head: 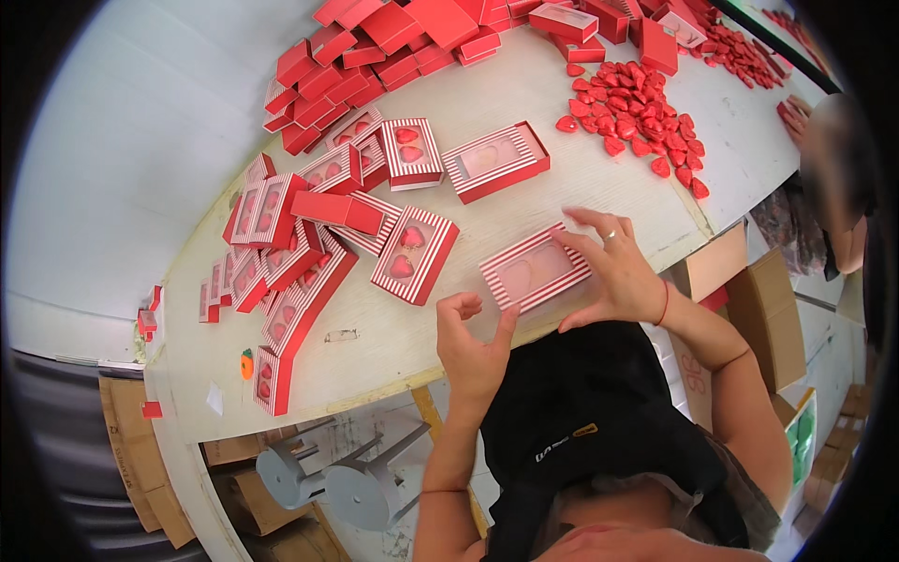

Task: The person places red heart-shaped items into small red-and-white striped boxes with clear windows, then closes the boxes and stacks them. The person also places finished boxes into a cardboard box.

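Observation:
In front of me a red-and-white striped box (537,269) lies flat at the table's near edge. Its clear window shows two pale heart-shaped recesses without red hearts. My left hand (476,344) is at its lower left, fingers spread, thumb tip against or just by the near edge. My right hand (612,270), with a ring, curves around the right end. Its index fingertip is at the far right corner, and its thumb stays apart from the box. Beyond lies a partly slid-out striped box (495,160). Left of my hands is a striped box (414,256) with two red hearts.
Filled striped boxes (291,309) lie heaped at the left, with stacked red boxes (365,56) behind. Red foil hearts (635,112) are piled at the far right. Another person's hand (793,119) is at the right edge. Cartons (765,316) and stools (358,492) stand below the tabletop.

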### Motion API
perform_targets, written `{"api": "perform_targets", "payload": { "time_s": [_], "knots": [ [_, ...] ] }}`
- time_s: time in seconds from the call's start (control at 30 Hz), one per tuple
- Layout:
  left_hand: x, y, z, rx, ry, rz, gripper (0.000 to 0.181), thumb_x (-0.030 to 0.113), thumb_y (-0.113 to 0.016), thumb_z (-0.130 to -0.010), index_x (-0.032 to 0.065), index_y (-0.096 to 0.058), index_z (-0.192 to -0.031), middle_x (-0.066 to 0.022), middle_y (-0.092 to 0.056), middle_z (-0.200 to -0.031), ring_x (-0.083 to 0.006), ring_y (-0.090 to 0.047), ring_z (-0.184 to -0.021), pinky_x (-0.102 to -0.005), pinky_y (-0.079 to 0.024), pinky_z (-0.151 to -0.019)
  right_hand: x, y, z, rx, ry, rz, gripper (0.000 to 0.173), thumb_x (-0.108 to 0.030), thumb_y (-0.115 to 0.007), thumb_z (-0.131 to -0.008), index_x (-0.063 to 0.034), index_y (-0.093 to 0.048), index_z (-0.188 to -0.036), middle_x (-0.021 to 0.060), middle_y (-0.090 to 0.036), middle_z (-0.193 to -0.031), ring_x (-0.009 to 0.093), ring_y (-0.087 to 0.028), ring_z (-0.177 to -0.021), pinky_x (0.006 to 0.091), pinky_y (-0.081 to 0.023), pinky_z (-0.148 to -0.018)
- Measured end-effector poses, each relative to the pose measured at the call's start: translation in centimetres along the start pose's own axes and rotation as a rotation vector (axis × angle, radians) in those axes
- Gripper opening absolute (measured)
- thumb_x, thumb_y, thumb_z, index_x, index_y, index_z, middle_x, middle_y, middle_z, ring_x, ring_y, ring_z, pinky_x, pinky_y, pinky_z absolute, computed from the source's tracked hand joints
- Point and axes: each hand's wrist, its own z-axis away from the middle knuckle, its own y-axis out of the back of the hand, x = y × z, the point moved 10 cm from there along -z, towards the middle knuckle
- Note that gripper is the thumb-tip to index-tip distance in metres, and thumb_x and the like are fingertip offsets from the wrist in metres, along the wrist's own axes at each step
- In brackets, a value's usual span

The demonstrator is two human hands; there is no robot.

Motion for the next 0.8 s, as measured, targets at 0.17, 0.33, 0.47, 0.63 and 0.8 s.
{"api": "perform_targets", "payload": {
  "time_s": [0.17,0.33,0.47,0.63,0.8],
  "knots": [
    [-1.4,-3.3,-0.1,-0.040,0.162,0.243,0.043,0.007,-0.079,-0.085,0.0012,-0.050,-0.117,-0.0135,-0.066,-0.106,-0.0197,-0.065,-0.098,-0.0311,-0.050,-0.088,3.5,-2.7,0.0,-0.205,-0.056,-0.291,0.098,-0.033,-0.087,-0.065,-0.0011,-0.043,-0.146,0.0191,-0.059,-0.122,0.034,-0.055,-0.115,0.0446,-0.037,-0.106],
    [-2.3,-5.8,-1.7,-0.216,0.300,0.563,0.051,-0.004,-0.072,-0.087,0.0020,-0.046,-0.130,-0.0142,-0.067,-0.108,-0.0158,-0.066,-0.097,-0.0274,-0.054,-0.084,1.0,-2.4,-0.6,-0.256,0.040,-0.215,0.096,-0.032,-0.087,-0.066,-0.0046,-0.043,-0.148,0.0160,-0.062,-0.118,0.031,-0.058,-0.112,0.0472,-0.038,-0.103],
    [-3.2,-5.1,-2.1,-0.168,0.332,0.601,0.055,-0.005,-0.073,-0.085,0.0027,-0.046,-0.133,-0.0129,-0.067,-0.103,-0.0161,-0.066,-0.095,-0.0284,-0.054,-0.084,2.7,-0.9,0.7,-0.281,0.033,-0.133,0.103,-0.036,-0.090,-0.063,-0.0082,-0.042,-0.150,0.0141,-0.060,-0.126,0.029,-0.057,-0.117,0.0469,-0.036,-0.105],
    [-4.6,-4.0,-1.8,-0.147,0.281,0.462,0.056,-0.002,-0.074,-0.086,0.0023,-0.044,-0.133,-0.0121,-0.066,-0.102,-0.0155,-0.064,-0.095,-0.0277,-0.053,-0.082,6.7,2.8,1.9,-0.076,0.037,-0.294,0.089,-0.034,-0.090,-0.064,-0.0060,-0.053,-0.140,0.0139,-0.061,-0.126,0.031,-0.055,-0.117,0.0470,-0.037,-0.105],
    [-2.5,-2.7,-1.2,-0.011,0.279,0.433,0.062,0.002,-0.075,-0.088,0.0013,-0.039,-0.138,-0.0091,-0.065,-0.100,-0.0137,-0.062,-0.091,-0.0246,-0.050,-0.079,17.8,7.4,4.6,0.163,-0.377,0.219,0.037,-0.015,-0.078,-0.082,-0.0040,-0.068,-0.116,0.0131,-0.066,-0.110,0.031,-0.063,-0.101,0.0411,-0.051,-0.087]
  ]
}}
